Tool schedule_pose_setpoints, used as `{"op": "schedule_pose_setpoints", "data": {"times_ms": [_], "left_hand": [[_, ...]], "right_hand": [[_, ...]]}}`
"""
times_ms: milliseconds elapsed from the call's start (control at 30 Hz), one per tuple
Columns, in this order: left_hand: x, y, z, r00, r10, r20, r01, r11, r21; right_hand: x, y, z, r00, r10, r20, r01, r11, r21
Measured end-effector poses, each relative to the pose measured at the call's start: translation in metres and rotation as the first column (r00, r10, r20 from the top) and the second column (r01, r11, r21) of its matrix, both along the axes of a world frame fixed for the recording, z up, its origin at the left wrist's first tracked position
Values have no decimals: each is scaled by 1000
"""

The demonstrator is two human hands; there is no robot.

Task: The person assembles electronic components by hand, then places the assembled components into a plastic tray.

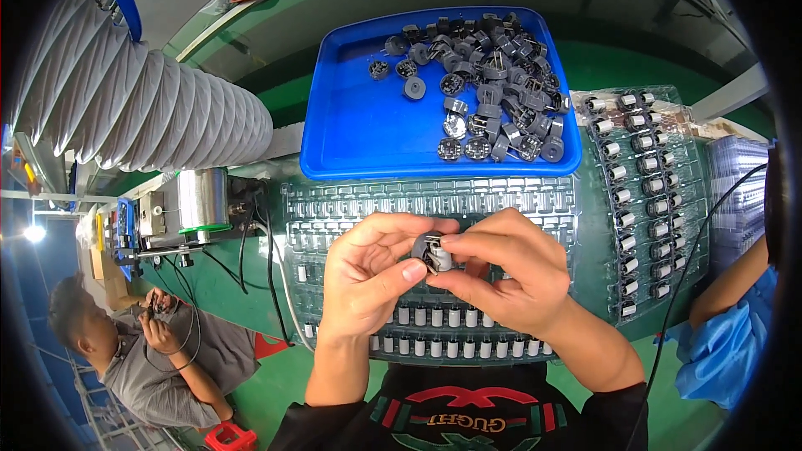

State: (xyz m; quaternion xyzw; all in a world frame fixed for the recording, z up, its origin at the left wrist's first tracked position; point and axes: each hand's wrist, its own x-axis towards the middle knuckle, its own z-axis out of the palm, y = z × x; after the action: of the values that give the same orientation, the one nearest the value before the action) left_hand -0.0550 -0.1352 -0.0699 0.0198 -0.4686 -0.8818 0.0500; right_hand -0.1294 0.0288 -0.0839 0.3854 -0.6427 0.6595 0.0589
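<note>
You have both hands at one small assembly: your left hand [361, 274] pinches the dark round plug base [423, 245] between thumb and curled fingers, while your right hand [525, 271] closes thumb and forefinger at its other side, beside the pale cylindrical component [444, 261]. Whether the right fingertips grip that cylinder or the metal parts next to it, you cannot tell from this view. The step looks like fitting or adjusting, so it would be best to let the left pinch hold the base steady and leave the finer movement to the right fingertips. Keep the pressure light and straight, since a sideways push could bend thin metal, and tilt the open side toward you so that the seating stays visible. The plug base lies between your two hands, nearer the left fingertips, with the cylinder toward the right. Both are held above the clear moulded tray [434, 200], on your side of the blue bin [351, 113] that holds more dark round bases [489, 100].
</note>
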Motion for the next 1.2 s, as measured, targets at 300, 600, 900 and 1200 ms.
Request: {"op": "schedule_pose_setpoints", "data": {"times_ms": [300,600,900,1200], "left_hand": [[3,-7,-1,994,-17,-107,31,992,124],[3,-6,-3,981,-31,-192,48,995,86],[6,-2,3,994,-17,-113,23,998,50],[5,-2,5,993,-15,-117,19,999,37]], "right_hand": [[7,-5,8,999,-29,-15,27,993,-113],[9,-1,15,978,-107,-179,109,994,-2],[9,1,14,968,-80,-239,77,997,-25],[10,3,15,957,-64,-283,79,996,45]]}}
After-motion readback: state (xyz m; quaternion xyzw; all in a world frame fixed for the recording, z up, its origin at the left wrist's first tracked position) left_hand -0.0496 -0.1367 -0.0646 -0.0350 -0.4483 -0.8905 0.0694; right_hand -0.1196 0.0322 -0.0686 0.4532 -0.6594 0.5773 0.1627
